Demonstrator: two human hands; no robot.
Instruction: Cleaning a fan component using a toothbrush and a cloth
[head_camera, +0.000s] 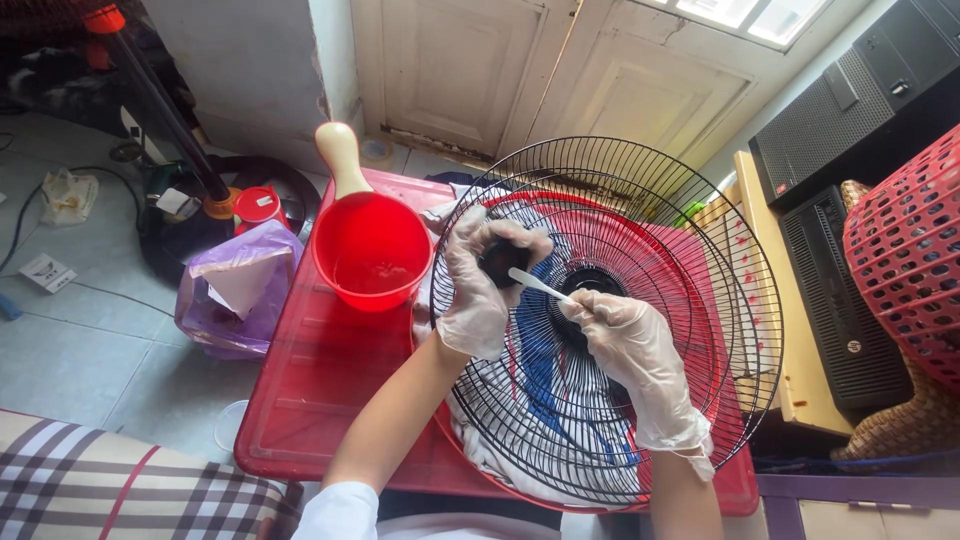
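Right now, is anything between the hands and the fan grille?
Nothing visible. The left hand grips the black fan grille at its upper left, and the right hand holds a white brush against the wires near the hub. Only thin gloves intervene.

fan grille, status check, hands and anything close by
Left hand grips small black part. Right hand holds white stick over fan grille. Red scoop close left.

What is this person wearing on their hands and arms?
Both the left hand and the right hand wear thin, translucent whitish disposable gloves, wrinkled and loose at the wrist. The forearms are bare. A white short sleeve shows at the left upper arm.
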